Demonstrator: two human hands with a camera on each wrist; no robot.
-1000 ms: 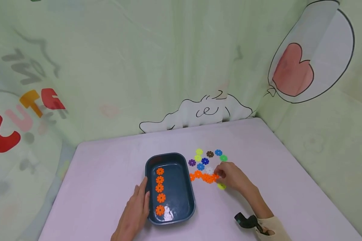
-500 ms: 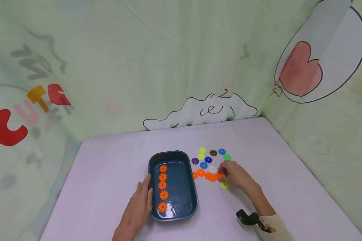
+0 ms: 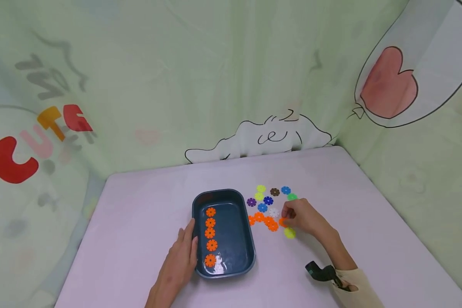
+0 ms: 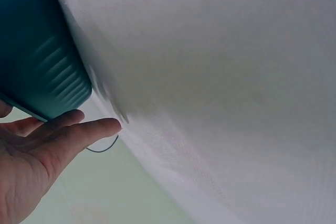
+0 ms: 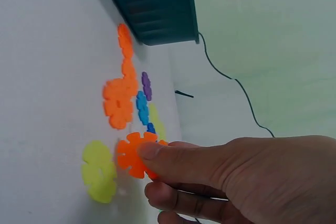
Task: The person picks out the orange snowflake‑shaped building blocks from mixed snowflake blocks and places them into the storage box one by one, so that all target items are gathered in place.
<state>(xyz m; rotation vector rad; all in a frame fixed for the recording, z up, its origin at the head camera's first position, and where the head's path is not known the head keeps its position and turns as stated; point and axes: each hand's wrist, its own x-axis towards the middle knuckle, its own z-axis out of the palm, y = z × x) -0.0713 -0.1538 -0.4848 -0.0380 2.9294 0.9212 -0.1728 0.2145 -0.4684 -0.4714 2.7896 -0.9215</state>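
Note:
My right hand (image 3: 302,216) pinches an orange notched plastic disc (image 5: 134,153), a snowflake-shaped building piece, between thumb and fingers, close over the table. A yellow disc (image 5: 98,171) lies just beside it. More orange discs (image 3: 269,222) lie in a cluster between this hand and the dark blue tray (image 3: 236,273). Inside the tray, several orange discs (image 3: 210,233) form a column along the left side. My left hand (image 3: 177,259) rests against the tray's left wall with its fingers fairly straight; in the left wrist view the fingers (image 4: 89,132) extend by the tray's outer wall.
Behind the orange cluster lie loose discs: purple (image 3: 251,202), brown (image 3: 275,192), white (image 3: 273,212), green (image 3: 292,196), plus several blue and yellow ones. A black device (image 3: 320,271) sits at the right wrist. Printed curtains (image 3: 158,107) stand behind the table (image 3: 146,201).
My right hand has separated the orange disc from the cluster's right end, leaving a gap between them. The left hand keeps its place on the tray. The head view has shifted slightly.

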